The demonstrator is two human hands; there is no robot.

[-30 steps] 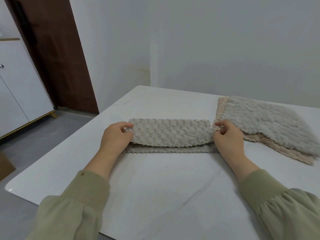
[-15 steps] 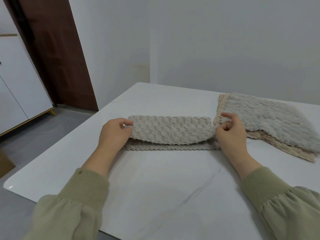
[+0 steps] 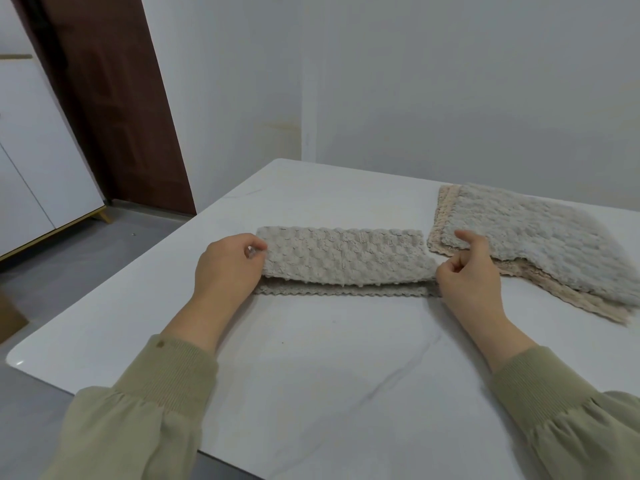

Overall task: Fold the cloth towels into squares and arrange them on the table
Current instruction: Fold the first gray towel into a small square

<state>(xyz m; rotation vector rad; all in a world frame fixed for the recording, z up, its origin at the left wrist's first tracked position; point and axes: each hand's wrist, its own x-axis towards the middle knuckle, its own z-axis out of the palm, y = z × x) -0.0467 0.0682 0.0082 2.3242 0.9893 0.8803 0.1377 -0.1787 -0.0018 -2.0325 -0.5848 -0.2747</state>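
Note:
A beige bubble-textured towel (image 3: 343, 259) lies folded into a long strip in the middle of the white table (image 3: 311, 375). Its upper layer is lifted a little off the lower one. My left hand (image 3: 227, 268) pinches the upper layer's left end between thumb and fingers. My right hand (image 3: 469, 275) grips the right end with curled fingers, its index finger pointing up and left. To the right, a grey towel (image 3: 540, 237) lies flat on top of a beige towel (image 3: 568, 292), both unfolded.
The table's far edge meets a grey wall (image 3: 450, 98). Its left edge drops to a grey floor (image 3: 62, 265). A dark brown door (image 3: 114, 98) and a white cabinet (image 3: 34, 161) stand at the left. A brown box corner (image 3: 10, 317) shows at the far left.
Both hands have lifted the upper layer of the folded strip higher off the lower layer, and the camera view has shifted slightly. The stack at the right has not moved.

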